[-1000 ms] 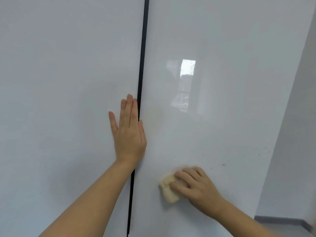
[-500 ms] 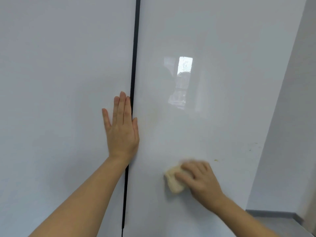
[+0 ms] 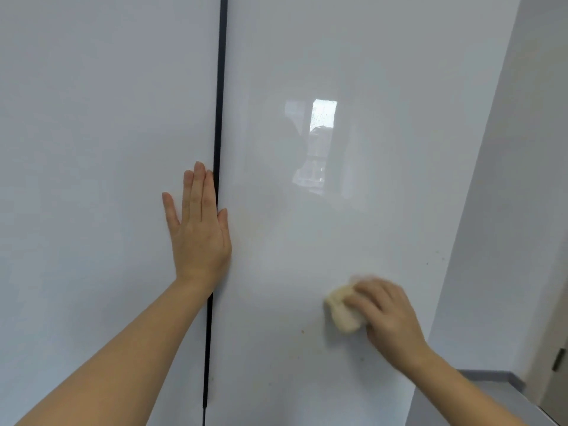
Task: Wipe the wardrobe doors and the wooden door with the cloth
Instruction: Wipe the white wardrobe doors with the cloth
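Two glossy white wardrobe doors fill the view, split by a dark vertical gap (image 3: 218,118). My left hand (image 3: 199,232) lies flat with straight fingers on the left door (image 3: 92,179), its thumb side at the gap. My right hand (image 3: 387,315) grips a small cream cloth (image 3: 341,312) and presses it against the lower right part of the right door (image 3: 338,210). Small brownish specks (image 3: 302,331) dot the right door below and left of the cloth, and more specks (image 3: 436,258) sit near its right edge.
A white wall (image 3: 507,210) stands to the right of the wardrobe, with a grey skirting board (image 3: 491,375) and floor at the bottom right. A brown door edge with a hinge (image 3: 558,358) shows at the far right.
My right hand has slid the cloth to the right across the right door. My left hand has stayed flat on the left door beside the gap.
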The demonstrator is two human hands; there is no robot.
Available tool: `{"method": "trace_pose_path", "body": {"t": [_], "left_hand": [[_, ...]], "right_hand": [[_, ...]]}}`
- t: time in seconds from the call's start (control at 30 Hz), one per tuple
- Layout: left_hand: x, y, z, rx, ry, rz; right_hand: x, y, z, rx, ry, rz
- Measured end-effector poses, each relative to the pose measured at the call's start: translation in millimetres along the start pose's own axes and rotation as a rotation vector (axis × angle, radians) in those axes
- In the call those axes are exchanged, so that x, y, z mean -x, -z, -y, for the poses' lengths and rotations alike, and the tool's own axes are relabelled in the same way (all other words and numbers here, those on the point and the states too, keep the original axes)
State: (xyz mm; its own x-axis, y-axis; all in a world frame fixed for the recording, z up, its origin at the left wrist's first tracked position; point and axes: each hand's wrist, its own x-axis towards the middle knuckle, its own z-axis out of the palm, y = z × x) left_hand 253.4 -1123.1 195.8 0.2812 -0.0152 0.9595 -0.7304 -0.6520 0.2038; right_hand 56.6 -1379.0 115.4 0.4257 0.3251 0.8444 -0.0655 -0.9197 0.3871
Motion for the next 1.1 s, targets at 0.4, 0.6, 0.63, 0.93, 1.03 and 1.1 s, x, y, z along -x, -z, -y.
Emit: {"method": "trace_pose_path", "body": {"t": [0.4, 0.6, 0.63, 0.93, 1.03, 1.1], "left_hand": [[-0.7, 1.3, -0.4, 0.000, 0.003, 0.010], [-0.9, 0.0, 0.5, 0.012, -0.002, -0.006], [-0.7, -0.7, 0.8, 0.015, -0.002, -0.006], [-1.1, 0.5, 1.3, 0.005, -0.014, 0.002], [-0.9, 0.7, 1.3, 0.009, -0.011, -0.003], [-0.9, 1.1, 1.4, 0.006, -0.012, -0.003]], "right_hand": [[27.0, 5.7, -11.4, -0.046, -0.283, 0.026], [-57.4, 39.0, -67.5, -0.135, -0.552, -0.169], [-67.9, 42.8, -75.5, -0.071, -0.557, -0.195], [48.6, 18.5, -35.8, -0.055, -0.472, 0.003], [19.8, 27.7, -54.3, -0.080, -0.469, -0.036], [-22.1, 39.4, -71.2, -0.107, -0.559, -0.155]]}}
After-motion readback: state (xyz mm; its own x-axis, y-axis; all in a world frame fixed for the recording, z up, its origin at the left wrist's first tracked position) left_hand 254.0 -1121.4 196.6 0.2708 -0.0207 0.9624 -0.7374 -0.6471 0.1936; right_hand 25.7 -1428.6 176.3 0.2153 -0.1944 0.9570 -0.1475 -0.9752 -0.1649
